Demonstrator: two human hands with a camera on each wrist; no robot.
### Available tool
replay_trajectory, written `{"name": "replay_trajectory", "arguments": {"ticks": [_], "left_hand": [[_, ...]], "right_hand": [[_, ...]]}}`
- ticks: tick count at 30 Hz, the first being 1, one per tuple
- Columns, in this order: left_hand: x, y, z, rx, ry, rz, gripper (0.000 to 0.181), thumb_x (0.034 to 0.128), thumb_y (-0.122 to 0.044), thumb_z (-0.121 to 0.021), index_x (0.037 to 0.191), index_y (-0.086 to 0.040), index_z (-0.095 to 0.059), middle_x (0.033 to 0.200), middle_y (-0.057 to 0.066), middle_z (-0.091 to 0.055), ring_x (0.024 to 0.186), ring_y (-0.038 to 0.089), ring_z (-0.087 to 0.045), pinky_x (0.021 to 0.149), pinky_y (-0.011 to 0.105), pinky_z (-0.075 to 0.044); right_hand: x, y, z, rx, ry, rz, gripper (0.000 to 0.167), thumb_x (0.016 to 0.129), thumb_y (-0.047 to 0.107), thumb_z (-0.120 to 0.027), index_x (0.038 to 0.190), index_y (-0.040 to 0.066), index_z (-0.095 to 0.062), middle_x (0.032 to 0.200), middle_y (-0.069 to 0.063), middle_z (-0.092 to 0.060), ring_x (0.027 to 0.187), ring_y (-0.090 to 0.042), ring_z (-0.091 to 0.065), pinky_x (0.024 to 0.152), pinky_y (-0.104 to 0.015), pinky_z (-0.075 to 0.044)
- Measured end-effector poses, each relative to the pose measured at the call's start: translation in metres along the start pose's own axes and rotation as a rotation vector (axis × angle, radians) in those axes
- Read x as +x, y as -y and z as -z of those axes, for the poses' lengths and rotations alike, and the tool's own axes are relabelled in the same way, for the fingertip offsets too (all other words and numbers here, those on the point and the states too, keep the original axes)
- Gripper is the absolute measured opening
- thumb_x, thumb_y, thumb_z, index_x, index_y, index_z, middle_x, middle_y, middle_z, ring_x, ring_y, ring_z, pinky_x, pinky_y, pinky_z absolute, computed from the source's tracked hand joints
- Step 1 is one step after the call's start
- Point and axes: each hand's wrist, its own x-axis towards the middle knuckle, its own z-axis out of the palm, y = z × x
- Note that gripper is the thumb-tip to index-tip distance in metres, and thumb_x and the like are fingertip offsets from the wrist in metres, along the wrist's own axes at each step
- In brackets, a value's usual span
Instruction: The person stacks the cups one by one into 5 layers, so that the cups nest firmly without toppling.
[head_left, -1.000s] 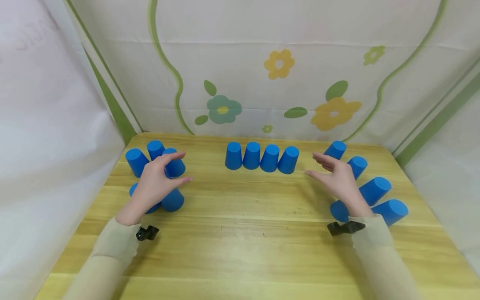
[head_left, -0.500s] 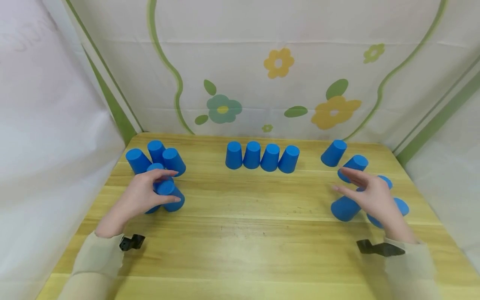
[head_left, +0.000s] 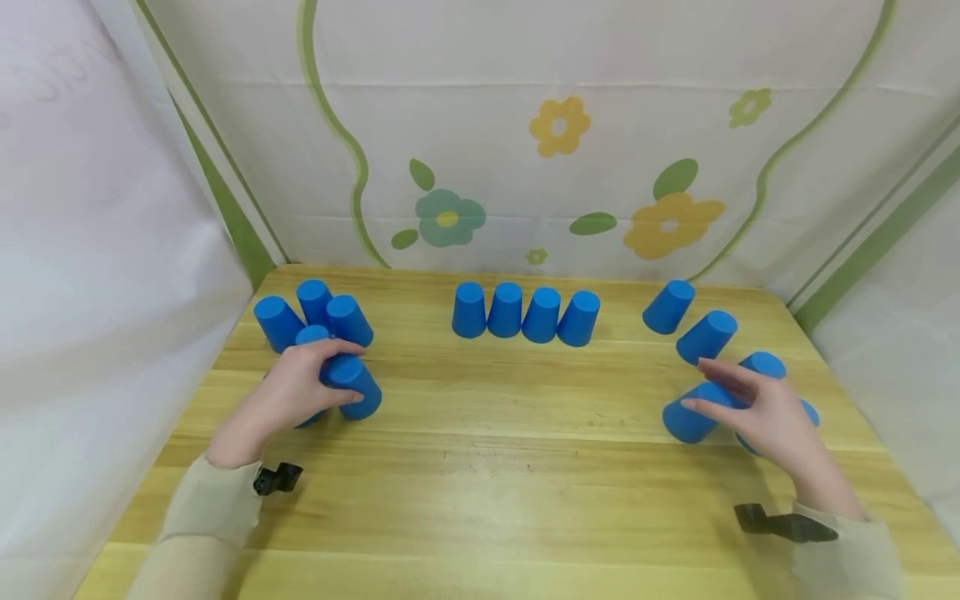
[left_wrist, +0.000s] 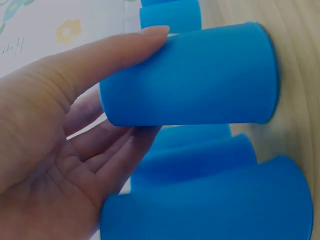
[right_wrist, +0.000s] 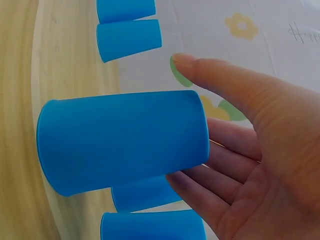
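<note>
In the head view my left hand (head_left: pixel 281 398) grips an upturned blue plastic cup (head_left: pixel 358 382) at the front of the left-hand group. The left wrist view shows the thumb along this cup's (left_wrist: pixel 200 80) near side and the fingers on its far side. At the right, my right hand (head_left: pixel 776 421) is around the upper part of another upturned blue cup (head_left: pixel 686 418). The right wrist view shows the thumb lifted away from that cup (right_wrist: pixel 125 142), while fingertips lie at its far edge; contact there is unclear.
Several more cups stand beyond the left hand, including a back-left cup (head_left: pixel 279 323). A row of upturned cups (head_left: pixel 505 311) is at the table's (head_left: pixel 480 500) far middle. More cups (head_left: pixel 707 337) stand around the right hand. A patterned curtain (head_left: pixel 480 125) encloses the table.
Both hands have moved outward and down to the front cups. The left hand has taken hold of its cup, which has shifted slightly right. The right hand has closed in around its cup.
</note>
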Motion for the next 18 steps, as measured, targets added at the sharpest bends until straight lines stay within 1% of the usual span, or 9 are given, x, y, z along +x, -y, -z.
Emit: {"name": "replay_trajectory", "arguments": {"ticks": [5, 9, 12, 15, 17, 18], "left_hand": [[0.01, -0.005, -0.011, -0.041, -0.044, 0.003, 0.059, 0.0808, -0.015, -0.089, 0.133, -0.005, -0.064, 0.132, 0.017, -0.064, 0.123, 0.042, -0.058, 0.1, 0.062, -0.046], [0.019, -0.008, -0.02, -0.079, -0.091, 0.001, 0.058, 0.0807, -0.017, -0.09, 0.132, -0.007, -0.064, 0.129, 0.012, -0.066, 0.119, 0.036, -0.062, 0.098, 0.057, -0.05], [0.024, -0.01, -0.025, -0.118, -0.118, 0.007, 0.059, 0.0812, -0.016, -0.089, 0.133, -0.006, -0.063, 0.129, 0.012, -0.066, 0.117, 0.036, -0.063, 0.096, 0.057, -0.051], [0.028, -0.01, -0.029, -0.142, -0.137, 0.02, 0.061, 0.082, -0.017, -0.089, 0.136, -0.006, -0.061, 0.132, 0.013, -0.064, 0.118, 0.038, -0.063, 0.097, 0.057, -0.051], [0.031, -0.009, -0.032, -0.152, -0.147, 0.029, 0.062, 0.0828, -0.017, -0.088, 0.137, -0.006, -0.06, 0.134, 0.014, -0.063, 0.119, 0.038, -0.062, 0.098, 0.057, -0.05], [0.032, -0.009, -0.033, -0.155, -0.151, 0.031, 0.062, 0.0831, -0.017, -0.088, 0.137, -0.006, -0.06, 0.135, 0.014, -0.063, 0.119, 0.038, -0.062, 0.098, 0.056, -0.05]], "right_hand": [[-0.002, -0.002, 0.0, 0.0, 0.003, -0.004, 0.072, 0.09, 0.038, -0.08, 0.145, 0.0, -0.054, 0.14, -0.02, -0.059, 0.121, -0.047, -0.057, 0.082, -0.001, -0.04], [-0.004, -0.005, 0.0, -0.011, -0.005, -0.001, 0.07, 0.089, 0.037, -0.081, 0.143, 0.001, -0.056, 0.136, -0.021, -0.061, 0.118, -0.046, -0.06, 0.08, -0.003, -0.044], [-0.007, -0.008, 0.0, -0.022, -0.01, 0.002, 0.067, 0.088, 0.035, -0.083, 0.141, 0.003, -0.059, 0.133, -0.021, -0.063, 0.113, -0.044, -0.062, 0.076, -0.007, -0.048], [-0.009, -0.01, 0.0, -0.017, -0.008, -0.008, 0.068, 0.087, 0.035, -0.084, 0.142, 0.004, -0.059, 0.132, -0.023, -0.062, 0.11, -0.042, -0.064, 0.073, -0.01, -0.051], [-0.01, -0.012, 0.0, -0.007, -0.001, -0.019, 0.069, 0.087, 0.035, -0.084, 0.143, 0.004, -0.058, 0.133, -0.025, -0.062, 0.109, -0.038, -0.065, 0.073, -0.01, -0.052], [-0.011, -0.013, 0.0, 0.002, 0.002, -0.024, 0.069, 0.087, 0.034, -0.084, 0.143, 0.003, -0.058, 0.132, -0.026, -0.062, 0.108, -0.03, -0.067, 0.072, -0.011, -0.052]]}}
